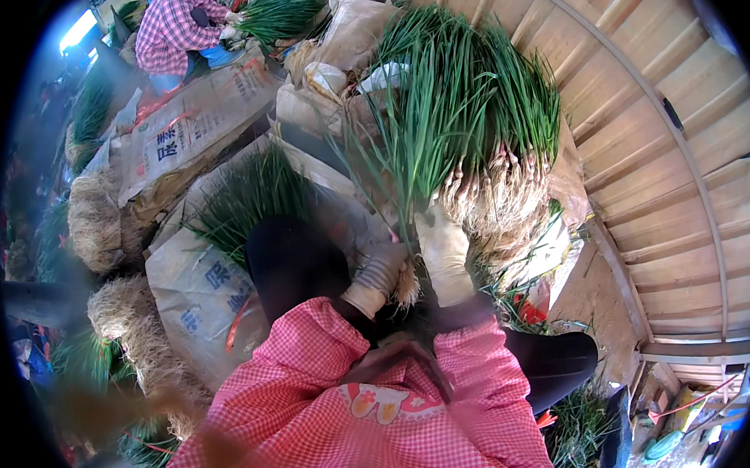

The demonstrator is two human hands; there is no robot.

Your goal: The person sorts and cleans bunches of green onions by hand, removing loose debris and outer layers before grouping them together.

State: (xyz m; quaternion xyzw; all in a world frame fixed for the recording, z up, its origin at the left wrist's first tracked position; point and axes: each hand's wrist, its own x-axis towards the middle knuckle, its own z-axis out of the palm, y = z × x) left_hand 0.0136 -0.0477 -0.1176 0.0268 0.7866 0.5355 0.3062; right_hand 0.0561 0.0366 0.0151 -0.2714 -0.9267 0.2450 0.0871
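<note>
Both my hands wear pale work gloves and are close together in front of my lap. My left hand (pixel 381 271) is closed round a small bunch of spring onions, whose pale roots (pixel 407 286) hang below the fingers. Beside it, my right hand (pixel 445 252) has its fingers bent in at the stems of long green leaves (pixel 405 161); the fingertips are partly hidden. Just beyond the right hand lies a large heap of spring onions (pixel 478 96), with pinkish stem bases and a thick mat of roots (pixel 491 200) toward me.
Another bunch of spring onions (pixel 252 197) lies on a white woven sack (pixel 194 300) by my left knee. Rooted bundles (pixel 137 336) line the left side. A person in a checked shirt (pixel 174 29) sits at the far left. A ribbed, curved wall (pixel 664 154) rises on the right.
</note>
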